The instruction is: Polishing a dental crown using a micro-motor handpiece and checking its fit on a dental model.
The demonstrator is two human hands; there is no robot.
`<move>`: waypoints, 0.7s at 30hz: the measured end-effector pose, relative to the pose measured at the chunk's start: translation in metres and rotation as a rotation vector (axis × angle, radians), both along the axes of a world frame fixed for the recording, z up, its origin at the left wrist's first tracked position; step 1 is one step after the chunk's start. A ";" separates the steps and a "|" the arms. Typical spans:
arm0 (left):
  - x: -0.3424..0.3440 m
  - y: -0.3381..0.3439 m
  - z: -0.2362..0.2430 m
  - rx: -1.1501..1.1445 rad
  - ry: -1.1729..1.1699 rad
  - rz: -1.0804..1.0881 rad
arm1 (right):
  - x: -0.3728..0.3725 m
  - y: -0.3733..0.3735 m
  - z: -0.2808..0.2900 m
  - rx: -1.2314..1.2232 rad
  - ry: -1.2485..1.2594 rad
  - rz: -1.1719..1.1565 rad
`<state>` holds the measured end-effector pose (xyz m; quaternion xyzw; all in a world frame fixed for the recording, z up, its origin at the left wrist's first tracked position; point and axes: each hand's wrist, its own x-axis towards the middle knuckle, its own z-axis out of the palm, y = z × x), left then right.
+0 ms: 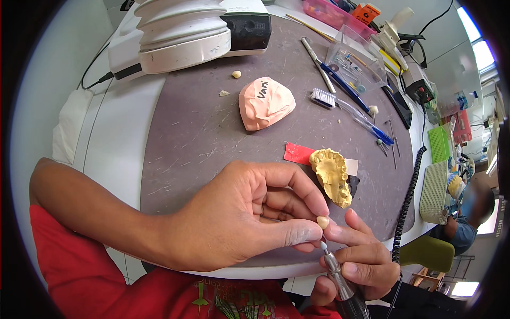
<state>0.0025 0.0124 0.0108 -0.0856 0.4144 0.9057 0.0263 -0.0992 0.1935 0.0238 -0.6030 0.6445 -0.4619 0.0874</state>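
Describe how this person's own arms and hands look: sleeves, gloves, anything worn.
Both hands are bare: no gloves, rings or watch show on the left hand or the right hand. The left forearm is bare up to a short red sleeve of a red shirt with green print. The right arm is mostly out of view.

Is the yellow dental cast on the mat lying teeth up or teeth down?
Teeth up: the yellow dental cast shows its arch of teeth and hollow palate to the camera, resting on the grey mat.

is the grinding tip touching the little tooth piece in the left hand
Apart. The head view shows the handpiece's tip below the small tooth piece, with the left hand thumb between them.
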 end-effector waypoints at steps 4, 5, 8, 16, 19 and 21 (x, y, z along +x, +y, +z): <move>0.001 0.001 -0.001 -0.014 0.009 0.033 | -0.005 -0.001 0.002 0.050 0.044 0.042; 0.002 0.001 -0.001 -0.016 0.005 0.041 | -0.006 -0.003 0.001 0.057 0.042 0.039; 0.001 0.001 0.002 -0.006 -0.055 0.036 | -0.007 0.000 0.000 0.039 0.050 0.047; 0.000 0.003 -0.002 0.000 0.006 0.072 | 0.005 -0.007 -0.014 -0.109 -0.053 -0.079; 0.000 0.002 -0.003 -0.064 0.048 0.046 | 0.001 -0.003 -0.011 -0.103 -0.051 -0.088; -0.001 0.001 -0.001 -0.044 0.034 0.024 | -0.001 -0.001 -0.010 -0.072 -0.034 -0.080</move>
